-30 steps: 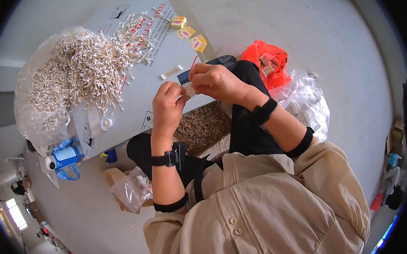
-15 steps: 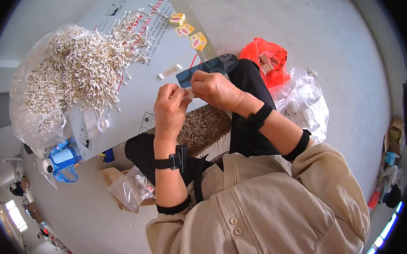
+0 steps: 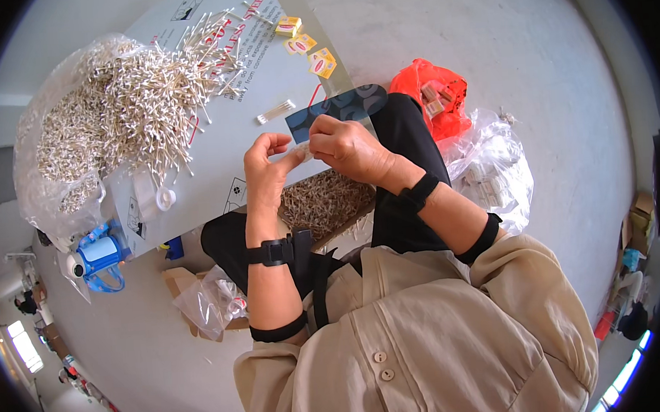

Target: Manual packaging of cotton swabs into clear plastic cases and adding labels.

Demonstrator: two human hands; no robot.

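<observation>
In front of me my right hand (image 3: 349,147) pinches a small whitish, translucent piece (image 3: 306,152); its kind is too small to make out. My left hand (image 3: 267,168) is beside it, thumb and fingers apart, with the thumb tip close to or touching the piece. Beyond the hands, a short row of cotton swabs (image 3: 276,112) lies on the metal-topped table (image 3: 244,139). A heap of cotton swabs (image 3: 142,104) spills from a large clear plastic bag (image 3: 30,173) at the left. Below my hands, a box (image 3: 330,242) holds many thin brownish sticks (image 3: 326,202).
Small yellow boxes (image 3: 322,62) lie along the table's far edge. A tape roll (image 3: 165,198) and a blue-and-white bottle (image 3: 100,254) are at the left. On the floor at the right sit a red bag (image 3: 444,99) and a clear bag (image 3: 500,171); a carton (image 3: 189,288) stands lower left.
My left hand's fingers have spread from a pinch and shifted slightly left. The right hand keeps its pinch on the whitish piece in nearly the same place.
</observation>
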